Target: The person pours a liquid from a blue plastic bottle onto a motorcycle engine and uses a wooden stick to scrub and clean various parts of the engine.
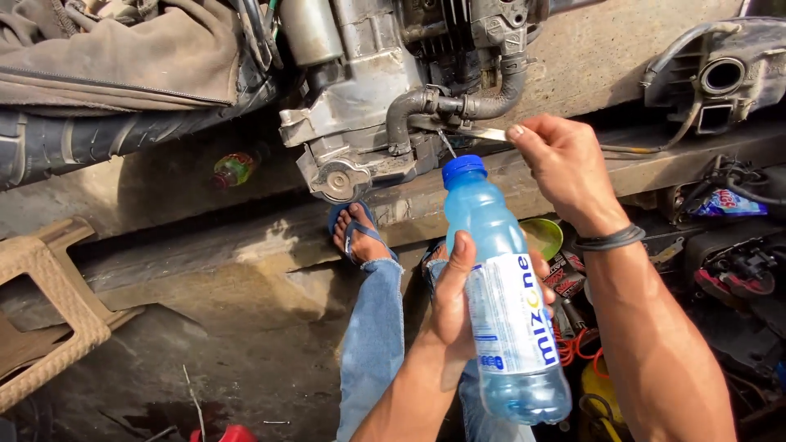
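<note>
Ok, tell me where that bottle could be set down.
The left hand holds the blue bottle; the right hand holds a thin metal tool at the engine. Bare concrete floor lies between the brown stool and the jeans leg. The right side is crowded with wires and parts.

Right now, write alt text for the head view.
A left hand holds a blue-capped plastic bottle upright while the right hand pinches a thin metal strip beneath a motorcycle engine. Jeans and a blue sandal show below.

Clear glossy plastic bottle (508,327), dull cast-metal engine (368,106)
Matt rubber hose (483,102) at upper centre; rough concrete ground (246,360) at lower left.
</note>
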